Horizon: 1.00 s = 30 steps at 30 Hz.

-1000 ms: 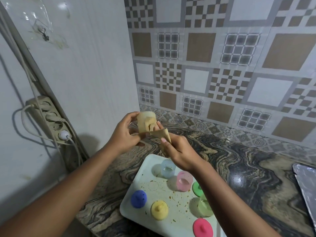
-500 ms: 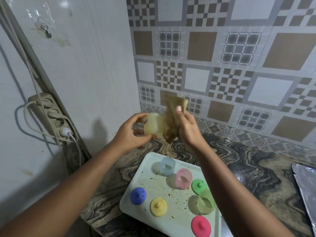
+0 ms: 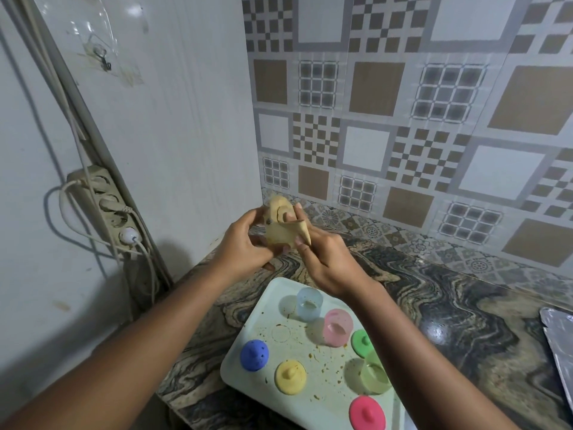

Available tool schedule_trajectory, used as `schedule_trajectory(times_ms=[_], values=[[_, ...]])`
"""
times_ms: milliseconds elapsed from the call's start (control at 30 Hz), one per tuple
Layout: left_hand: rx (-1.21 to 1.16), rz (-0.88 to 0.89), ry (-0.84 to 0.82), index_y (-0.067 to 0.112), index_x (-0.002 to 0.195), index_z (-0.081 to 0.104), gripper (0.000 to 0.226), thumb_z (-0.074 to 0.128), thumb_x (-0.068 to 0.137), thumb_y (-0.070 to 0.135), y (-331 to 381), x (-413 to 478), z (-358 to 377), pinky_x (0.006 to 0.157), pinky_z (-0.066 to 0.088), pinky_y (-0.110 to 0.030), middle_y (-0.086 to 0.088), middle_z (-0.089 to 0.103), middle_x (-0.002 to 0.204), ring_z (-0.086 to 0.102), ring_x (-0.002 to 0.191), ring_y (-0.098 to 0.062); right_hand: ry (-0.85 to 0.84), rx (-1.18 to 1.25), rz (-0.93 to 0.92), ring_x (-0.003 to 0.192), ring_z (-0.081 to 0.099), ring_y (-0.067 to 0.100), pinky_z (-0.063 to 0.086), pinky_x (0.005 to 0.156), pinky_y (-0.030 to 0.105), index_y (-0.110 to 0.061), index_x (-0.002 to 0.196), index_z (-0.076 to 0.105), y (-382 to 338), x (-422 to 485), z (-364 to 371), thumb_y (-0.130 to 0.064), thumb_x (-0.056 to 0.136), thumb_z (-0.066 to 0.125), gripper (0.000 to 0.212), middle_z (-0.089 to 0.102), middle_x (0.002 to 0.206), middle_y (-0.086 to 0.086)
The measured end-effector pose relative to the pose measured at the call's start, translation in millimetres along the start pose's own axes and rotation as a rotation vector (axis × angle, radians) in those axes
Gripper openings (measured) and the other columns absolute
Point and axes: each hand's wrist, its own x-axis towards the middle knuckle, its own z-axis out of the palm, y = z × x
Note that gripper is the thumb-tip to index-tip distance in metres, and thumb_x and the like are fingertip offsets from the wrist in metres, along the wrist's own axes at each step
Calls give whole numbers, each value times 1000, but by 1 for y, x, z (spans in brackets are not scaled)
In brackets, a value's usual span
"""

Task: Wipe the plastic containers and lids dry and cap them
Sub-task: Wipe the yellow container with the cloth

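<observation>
Far left of the hands, a power strip [image 3: 105, 209] on the wall. Left hand [image 3: 245, 249] gripping a yellow cup [image 3: 276, 206], right hand [image 3: 328, 265] pinching a cloth [image 3: 285, 235] against it. Below, on a tray [image 3: 297, 347]: blue lid [image 3: 254, 355], yellow lid [image 3: 290, 377], blue cup [image 3: 309, 304], pink cup [image 3: 337, 327], green lid [image 3: 361, 342], green cup [image 3: 375, 372], pink lid [image 3: 367, 412]. Far right, foil [image 3: 558, 342].

A translucent yellow container [image 3: 277, 209], partly wrapped in a tan cloth [image 3: 286, 235], is gripped by the left hand [image 3: 245, 249] while the right hand [image 3: 328, 262] pinches the cloth. On the white tray [image 3: 325, 364] stand an uncapped blue container [image 3: 309, 304], pink container [image 3: 337, 327] and green container [image 3: 375, 377]. Knobbed lids lie loose: blue lid [image 3: 254, 355], yellow lid [image 3: 290, 376], green lid [image 3: 361, 342] and pink lid [image 3: 367, 412].
</observation>
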Motion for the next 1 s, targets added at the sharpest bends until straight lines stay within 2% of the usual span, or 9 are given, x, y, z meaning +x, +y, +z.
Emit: schedule_trajectory(times_ms=[67, 167, 267, 367, 467, 633, 733, 900, 1000], values=[[-3, -4, 18, 18, 131, 55, 65, 85, 74, 5, -2, 3, -4, 57, 62, -47, 6, 58, 129, 75, 87, -24, -34, -29, -33, 99, 68, 0, 48, 83, 16, -10, 143, 56, 0, -8, 1, -25, 107, 45, 40, 29, 164, -1], [49, -44, 7, 22, 134, 54, 73, 81, 73, -6, -10, 8, -12, 60, 62, -51, 6, 54, 134, 74, 88, -25, -69, -85, -54, 62, 57, 2, 47, 66, 28, -2, 126, 64, 8, -21, 3, -26, 106, 46, 36, 62, 142, 9], [98, -47, 12, 28, 133, 53, 76, 76, 71, -9, -16, 6, -18, 61, 62, -52, 14, 54, 128, 73, 89, -23, -36, 138, 157, 55, 51, 20, 48, 57, 43, 1, 92, 68, 15, -33, 2, -41, 101, 44, 49, 63, 70, 9], [140, -35, 27, 29, 136, 51, 79, 84, 70, -1, -17, 1, -16, 58, 62, -47, 15, 55, 125, 72, 81, -20, 181, 598, 391, 69, 66, 20, 52, 61, 32, -8, 96, 72, 18, -30, -4, -43, 100, 42, 46, 71, 81, 11], [194, -19, 43, 30, 130, 52, 79, 92, 64, 14, -12, -4, -12, 66, 63, -42, 20, 54, 122, 71, 84, -12, 398, 859, 502, 87, 64, 34, 50, 75, 46, -7, 108, 69, 17, -12, -11, -46, 98, 44, 47, 70, 98, 20], [100, -2, -24, 31, 136, 53, 81, 90, 67, 8, -1, -9, -2, 69, 63, -42, 17, 58, 125, 72, 96, -10, 187, 559, 340, 50, 57, 22, 49, 47, 33, -4, 94, 58, -9, 10, -11, -33, 111, 37, 39, 59, 66, 14], [46, 30, 7, 22, 131, 57, 72, 87, 69, 1, -1, -11, 3, 61, 61, -37, 5, 66, 118, 74, 87, -14, 107, 301, 252, 55, 61, 27, 52, 53, 46, -18, 101, 67, -11, 16, -5, -33, 109, 43, 29, 67, 67, 9], [156, 103, 104, 23, 132, 61, 75, 89, 64, 5, -3, -6, -9, 72, 62, -36, 8, 62, 123, 72, 97, -13, 25, 104, 97, 51, 42, 3, 33, 54, 21, -62, 79, 55, -17, 8, -7, -19, 108, 47, 52, 44, 54, -13], [228, 147, 87, 17, 135, 60, 82, 92, 60, 3, -1, -5, -16, 80, 60, -27, 10, 61, 122, 71, 96, -12, -11, 49, 18, 52, 39, 5, 30, 55, 22, -46, 93, 62, -12, -3, -3, -17, 107, 48, 35, 48, 57, -17]])
